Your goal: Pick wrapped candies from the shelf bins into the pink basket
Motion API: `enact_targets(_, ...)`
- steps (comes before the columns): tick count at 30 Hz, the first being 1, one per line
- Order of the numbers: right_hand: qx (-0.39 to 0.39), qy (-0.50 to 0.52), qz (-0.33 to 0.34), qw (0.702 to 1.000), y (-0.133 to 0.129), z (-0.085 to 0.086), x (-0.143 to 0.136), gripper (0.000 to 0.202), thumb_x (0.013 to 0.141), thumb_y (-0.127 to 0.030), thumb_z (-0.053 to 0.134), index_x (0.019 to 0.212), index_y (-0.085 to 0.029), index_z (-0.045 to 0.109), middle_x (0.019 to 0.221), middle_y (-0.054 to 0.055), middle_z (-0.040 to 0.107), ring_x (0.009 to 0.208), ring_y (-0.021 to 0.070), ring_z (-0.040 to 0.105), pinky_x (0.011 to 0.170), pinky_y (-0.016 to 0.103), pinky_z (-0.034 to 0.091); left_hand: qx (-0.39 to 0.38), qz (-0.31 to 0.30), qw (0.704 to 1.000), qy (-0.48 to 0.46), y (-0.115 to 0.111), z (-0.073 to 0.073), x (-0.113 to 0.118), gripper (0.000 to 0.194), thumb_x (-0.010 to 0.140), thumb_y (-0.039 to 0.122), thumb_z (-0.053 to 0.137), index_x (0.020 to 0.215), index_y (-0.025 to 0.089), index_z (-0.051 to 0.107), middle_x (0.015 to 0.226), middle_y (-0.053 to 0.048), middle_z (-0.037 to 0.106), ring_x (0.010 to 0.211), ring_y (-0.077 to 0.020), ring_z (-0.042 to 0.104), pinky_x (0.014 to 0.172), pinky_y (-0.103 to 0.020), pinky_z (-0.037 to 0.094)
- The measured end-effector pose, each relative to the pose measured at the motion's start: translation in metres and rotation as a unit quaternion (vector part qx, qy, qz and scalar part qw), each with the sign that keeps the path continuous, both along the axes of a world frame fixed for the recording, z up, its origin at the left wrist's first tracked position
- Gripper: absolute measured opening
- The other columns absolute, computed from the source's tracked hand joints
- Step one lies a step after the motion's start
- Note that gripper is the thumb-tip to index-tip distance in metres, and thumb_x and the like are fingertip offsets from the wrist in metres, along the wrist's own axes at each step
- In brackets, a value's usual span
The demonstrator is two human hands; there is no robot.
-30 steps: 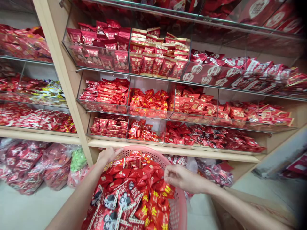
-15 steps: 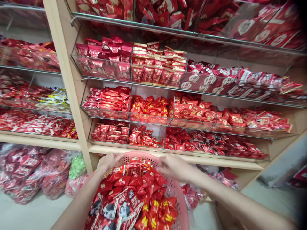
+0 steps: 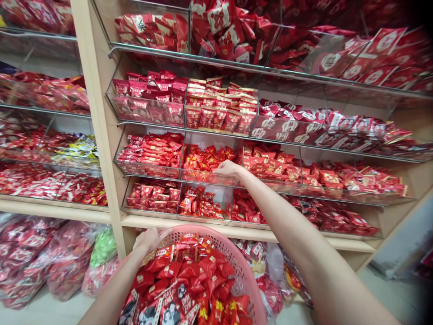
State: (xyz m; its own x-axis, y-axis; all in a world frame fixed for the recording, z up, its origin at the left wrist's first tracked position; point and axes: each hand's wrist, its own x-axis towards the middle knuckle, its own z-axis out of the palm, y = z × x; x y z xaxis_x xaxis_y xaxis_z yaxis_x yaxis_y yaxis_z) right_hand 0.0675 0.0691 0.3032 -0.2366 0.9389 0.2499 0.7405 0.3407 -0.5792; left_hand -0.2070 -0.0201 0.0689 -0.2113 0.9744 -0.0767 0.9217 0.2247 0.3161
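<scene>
A pink perforated plastic basket (image 3: pixel 241 253) sits low in front of me, filled with small red wrapped candy packets (image 3: pixel 203 271), some with yellow print and some with cartoon couples. My left hand (image 3: pixel 149 240) is closed over the basket's left rim. Out over the shelf, my right hand (image 3: pixel 230 170) reaches past the clear front of a middle bin. Its curled fingers are down at the red candies with yellow print (image 3: pixel 206 158); the fingertips are partly hidden, and what they hold cannot be made out.
Wooden shelving (image 3: pixel 117 225) carries rows of clear-fronted bins with red packets, such as gold-edged ones (image 3: pixel 219 113). Glassy bin edges and dividers stand around my right hand. Full plastic bags (image 3: pixel 67 266) lie on the floor at left, with more bags (image 3: pixel 267 271) under the shelf.
My right hand has left the basket's right rim and moved up and forward to the middle bin. My left hand stays on the rim. The view has tilted slightly upward.
</scene>
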Motion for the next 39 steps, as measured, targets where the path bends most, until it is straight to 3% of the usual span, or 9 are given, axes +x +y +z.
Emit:
enact_targets(2, -0.036, 0.021, -0.017, 0.999, 0.001, -0.006, 0.0, 0.026, 0.07, -0.025, 0.064, 0.048, -0.015, 0.055, 0.034, -0.004, 0.045, 0.037, 0.0078, 0.043, 0.039, 0.019, 0.034, 0.0, -0.001, 1.0, -0.002, 0.0, 0.0, 0.0, 0.091, 0.063, 0.082, 0.019, 0.087, 0.009, 0.069, 0.095, -0.027, 0.066, 0.096, -0.0396, 0.06, 0.08, -0.045, 0.044)
enact_targets(5, -0.082, 0.061, -0.018, 0.995, 0.001, -0.009, 0.0, 0.026, 0.07, -0.028, 0.066, 0.051, -0.015, 0.056, 0.037, -0.002, 0.051, 0.036, 0.0075, 0.044, 0.037, 0.019, 0.034, -0.002, 0.0, 1.0, 0.0, 0.001, -0.001, -0.001, 0.091, 0.063, 0.082, 0.019, 0.087, 0.01, 0.069, 0.096, -0.027, 0.066, 0.096, -0.0398, 0.059, 0.08, -0.045, 0.044)
enact_targets(9, -0.117, 0.117, 0.009, 0.986, 0.002, -0.006, 0.0, 0.006, 0.068, -0.017, 0.068, 0.065, -0.015, 0.063, 0.054, 0.0, 0.063, 0.043, 0.0084, 0.053, 0.041, 0.017, 0.041, 0.001, -0.003, 1.0, 0.007, 0.003, -0.005, -0.002, 0.089, 0.064, 0.082, 0.02, 0.086, 0.011, 0.068, 0.097, -0.026, 0.066, 0.095, -0.0379, 0.06, 0.078, -0.042, 0.045)
enact_targets(11, -0.122, 0.133, 0.024, 0.983, 0.002, -0.005, 0.002, 0.009, 0.064, -0.012, 0.07, 0.07, -0.015, 0.065, 0.058, 0.0, 0.065, 0.047, 0.0089, 0.056, 0.043, 0.017, 0.043, 0.006, -0.008, 1.0, 0.011, 0.003, -0.005, -0.001, 0.086, 0.066, 0.08, 0.021, 0.083, 0.011, 0.069, 0.095, -0.025, 0.067, 0.094, -0.0368, 0.061, 0.078, -0.041, 0.046)
enact_targets(17, -0.114, 0.127, 0.022, 0.985, 0.008, -0.007, 0.002, 0.015, 0.055, -0.007, 0.074, 0.066, -0.014, 0.066, 0.046, -0.002, 0.059, 0.042, 0.0101, 0.054, 0.042, 0.019, 0.044, 0.0, 0.001, 1.0, 0.015, 0.0, 0.0, 0.003, 0.084, 0.068, 0.077, 0.022, 0.085, 0.009, 0.068, 0.097, -0.025, 0.066, 0.095, -0.0379, 0.06, 0.079, -0.043, 0.045)
enact_targets(22, -0.06, 0.097, 0.011, 0.993, 0.019, -0.011, -0.005, 0.009, 0.057, -0.009, 0.073, 0.058, -0.014, 0.065, 0.039, -0.004, 0.053, 0.038, 0.0082, 0.048, 0.041, 0.018, 0.04, 0.002, -0.001, 1.0, 0.006, -0.001, 0.001, 0.003, 0.083, 0.068, 0.077, 0.023, 0.089, 0.01, 0.068, 0.097, -0.025, 0.066, 0.096, -0.0384, 0.06, 0.079, -0.044, 0.044)
enact_targets(29, 0.059, 0.052, 0.005, 0.997, 0.033, -0.019, -0.001, 0.002, 0.06, -0.016, 0.07, 0.059, -0.016, 0.068, 0.062, 0.001, 0.066, 0.064, 0.0126, 0.06, 0.057, 0.018, 0.042, -0.011, 0.006, 1.0, 0.012, -0.002, 0.004, 0.005, 0.083, 0.068, 0.077, 0.023, 0.087, 0.01, 0.068, 0.098, -0.025, 0.066, 0.097, -0.0388, 0.059, 0.08, -0.045, 0.044)
enact_targets(39, 0.167, 0.08, -0.066, 0.98, 0.02, -0.024, 0.004, 0.01, 0.068, -0.023, 0.061, 0.061, -0.018, 0.065, 0.068, 0.003, 0.066, 0.069, 0.0156, 0.06, 0.064, 0.023, 0.042, -0.002, -0.008, 1.0, 0.015, 0.001, 0.0, 0.002, 0.084, 0.069, 0.077, 0.021, 0.084, 0.01, 0.069, 0.096, -0.025, 0.066, 0.097, -0.0378, 0.059, 0.082, -0.044, 0.044)
